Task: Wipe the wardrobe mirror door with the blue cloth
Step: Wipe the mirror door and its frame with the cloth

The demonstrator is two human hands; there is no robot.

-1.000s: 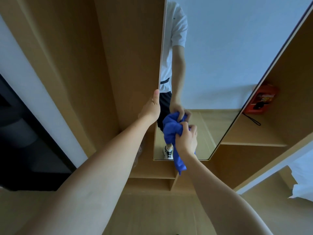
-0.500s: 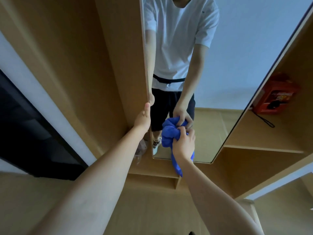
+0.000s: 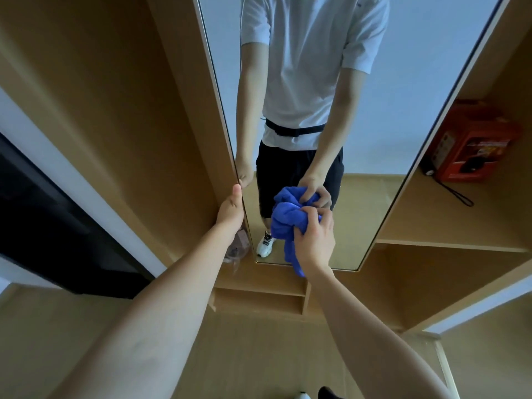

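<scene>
Head view, single camera, looking forward and down along both forearms.

Left hand: grips the left edge of the mirror door. Thumb lies straight up along the front of the edge; the fingers wrap behind the door and are hidden, so their curl is not directly visible. The reflection shows fingers hooked round the edge at the same height. Hand is clamped on the door, holding nothing else.

Right hand: fingers curled tight into a bunched blue cloth, knuckles toward the camera. The bunched part of the cloth is pressed against the glass in the lower part of the mirror, meeting its own reflection. A loose tail of cloth hangs below the hand and crosses the bottom edge of the mirror.

Mirror door: tall, narrow panel, standing open from a light wooden wardrobe. The glass reflects a person in a white short-sleeved shirt, dark shorts and a white shoe, with a pale wall behind.

Surroundings: an open shelf to the right of the door carries a red box with a black cord trailing from it. Low shelving sits under the mirror's bottom edge. A dark panel stands at far left beyond a white strip.
</scene>
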